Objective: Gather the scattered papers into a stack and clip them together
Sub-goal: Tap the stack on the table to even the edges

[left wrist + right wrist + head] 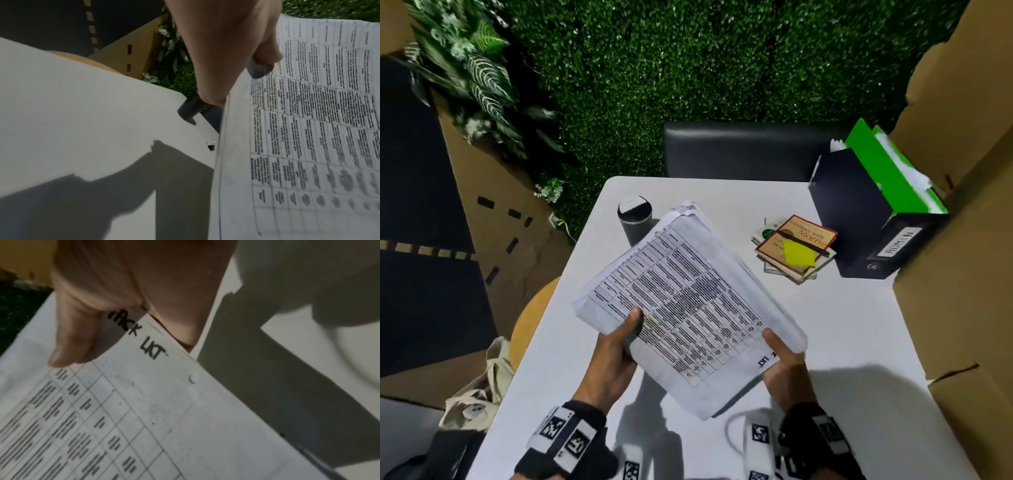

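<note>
Spanning both hands' grip: papers (688, 301) (aloft)

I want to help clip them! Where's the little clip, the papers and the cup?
binder clip (211, 146), left wrist view, black body.
papers (688, 301), head view, top sheet's middle.
cup (632, 226), head view, dark side.

The stack of papers (688, 301), white sheets with a printed table on the top page and slightly uneven far edges, is held tilted above the tabletop (859, 325), while a small black binder clip (211, 147) lies on it beneath.
</note>
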Demonstrator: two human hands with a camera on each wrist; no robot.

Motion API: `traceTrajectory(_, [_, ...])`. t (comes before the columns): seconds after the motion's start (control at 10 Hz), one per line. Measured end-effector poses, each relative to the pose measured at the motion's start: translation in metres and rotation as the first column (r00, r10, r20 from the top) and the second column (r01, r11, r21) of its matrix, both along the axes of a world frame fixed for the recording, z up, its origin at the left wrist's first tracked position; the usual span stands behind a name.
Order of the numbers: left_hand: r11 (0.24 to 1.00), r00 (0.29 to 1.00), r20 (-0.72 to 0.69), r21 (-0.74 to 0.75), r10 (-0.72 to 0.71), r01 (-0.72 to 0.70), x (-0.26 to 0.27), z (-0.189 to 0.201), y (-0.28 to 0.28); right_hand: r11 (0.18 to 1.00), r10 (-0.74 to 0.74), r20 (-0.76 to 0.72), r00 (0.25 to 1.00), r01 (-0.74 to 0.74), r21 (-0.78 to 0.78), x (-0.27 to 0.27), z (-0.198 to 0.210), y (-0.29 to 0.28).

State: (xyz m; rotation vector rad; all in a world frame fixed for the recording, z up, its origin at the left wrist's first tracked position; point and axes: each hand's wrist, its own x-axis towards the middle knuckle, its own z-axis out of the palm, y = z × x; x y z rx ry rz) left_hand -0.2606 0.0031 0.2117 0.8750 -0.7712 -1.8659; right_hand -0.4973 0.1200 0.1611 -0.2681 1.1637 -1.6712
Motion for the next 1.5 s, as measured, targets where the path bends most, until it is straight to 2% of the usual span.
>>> traceTrajectory(0.1, [0.996,0.994,0.063,-0.015,0.088,-0.087,0.017,-0.009,-0.015,0.995,-0.072,-0.359,0.931,0.043,-0.088,-0.002,0.026,0.0])
traceTrajectory(0.2, [0.985,0.947,0.321,-0.17,0.016,0.041,0.04,-0.018,-0.034,0.987,-0.022,-0.476,0.879,-0.057,-0.149,-0.012,0.036,0.001])
traceTrajectory(0.3, [0.928,0.833,0.536,-0.224,-0.137,0.297,0.041,-0.016,-0.038,0.994,-0.029,-0.472,0.881,-0.024,-0.105,-0.023,0.038,0.001])
traceTrajectory(0.4, [0.891,0.815,0.561,-0.282,-0.148,0.356,0.027,-0.012,-0.033,0.997,0.02,-0.477,0.878,0.018,0.076,-0.024,0.023,0.003])
traceTrajectory(0.5, [0.914,0.846,0.512,-0.257,-0.148,0.315,0.018,-0.016,-0.03,0.985,0.115,-0.425,0.898,-0.049,0.163,-0.027,0.026,0.01])
traceTrajectory(0.6, [0.923,0.815,0.547,-0.186,-0.188,0.338,0.017,-0.032,-0.022,0.972,0.228,-0.409,0.883,-0.185,0.143,-0.031,0.019,0.019])
traceTrajectory(0.7, [0.951,0.77,0.598,-0.04,-0.223,0.307,0.028,-0.066,-0.018,0.924,0.374,-0.148,0.915,-0.355,0.143,-0.025,0.015,0.022])
traceTrajectory(0.8, [0.957,0.766,0.605,-0.023,-0.218,0.29,0.023,-0.066,-0.016,0.898,0.433,-0.127,0.892,-0.439,-0.022,-0.023,0.001,0.02])
traceTrajectory(0.9, [0.934,0.809,0.56,-0.163,-0.179,0.319,0.002,-0.022,-0.012,0.965,0.258,-0.371,0.892,-0.223,0.134,-0.022,0.018,0.015])
traceTrajectory(1.0, [0.93,0.849,0.495,-0.191,-0.186,0.315,0.007,-0.018,-0.023,0.964,0.265,-0.384,0.885,-0.236,0.122,-0.031,0.012,0.013])
traceTrajectory(1.1, [0.92,0.827,0.524,-0.187,-0.203,0.344,0.018,-0.029,-0.026,0.967,0.254,-0.426,0.868,-0.238,0.092,-0.034,0.006,0.02])
traceTrajectory(1.2, [0.92,0.825,0.515,-0.159,-0.233,0.359,0.021,-0.04,-0.019,0.957,0.291,-0.366,0.884,-0.275,0.098,-0.038,-0.007,0.025])
traceTrajectory(1.3, [0.919,0.816,0.532,-0.164,-0.224,0.359,0.012,-0.038,-0.014,0.961,0.277,-0.341,0.898,-0.249,0.124,-0.035,-0.008,0.022])
traceTrajectory(1.4, [0.933,0.848,0.49,-0.168,-0.201,0.319,0.003,-0.026,-0.016,0.978,0.208,-0.479,0.853,-0.171,0.119,-0.034,0.004,0.013])
traceTrajectory(1.5, [0.937,0.878,0.438,-0.186,-0.191,0.297,0.004,-0.015,-0.022,0.985,0.169,-0.479,0.862,-0.13,0.112,-0.038,0.019,0.012])
